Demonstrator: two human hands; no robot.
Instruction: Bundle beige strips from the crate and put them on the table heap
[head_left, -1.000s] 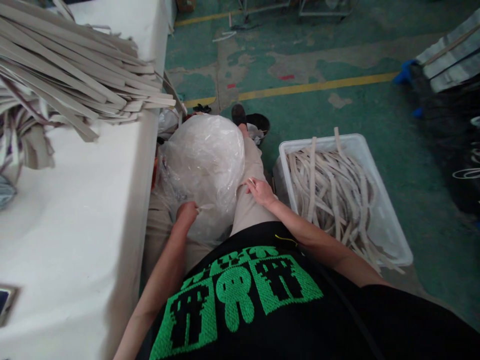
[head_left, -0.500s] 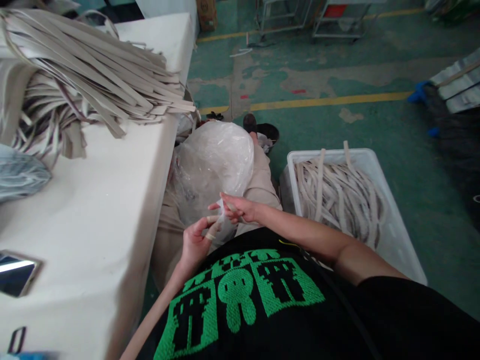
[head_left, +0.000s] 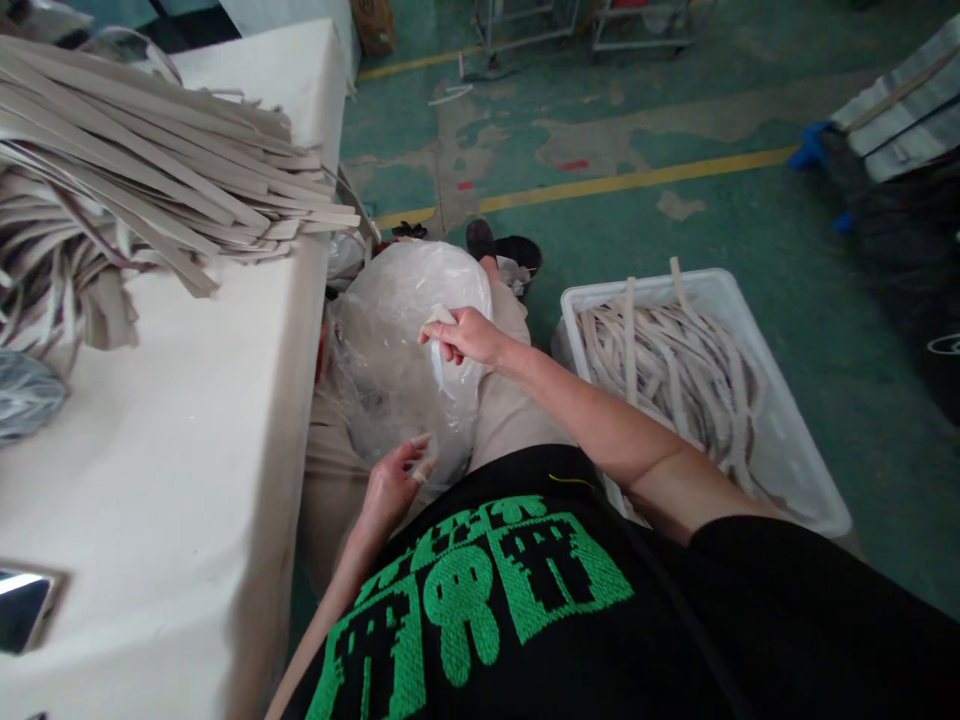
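My right hand [head_left: 471, 338] is closed in a pinch on a small white strip [head_left: 437, 362], part of which shows below the fingers. It is above a clear plastic bag [head_left: 409, 275] spread over my lap. Lower down, by the near edge of the bag, my left hand [head_left: 391, 485] has its thumb and fingers apart. Nothing can be seen between them. Whether those fingertips touch the bag cannot be told.
On the left, a white-covered table [head_left: 202, 430] bears bundles of long beige strips [head_left: 172, 170] and a phone [head_left: 22, 605]. To my right stands a white plastic bin [head_left: 799, 470] with many loose strips [head_left: 675, 370]. Wheeled racks [head_left: 529, 25] are farther off.
My right hand has moved forward, away from my left hand, carrying the white strip. The left hand has stayed low, and its fingers have come away from the strip. The view has shifted slightly.
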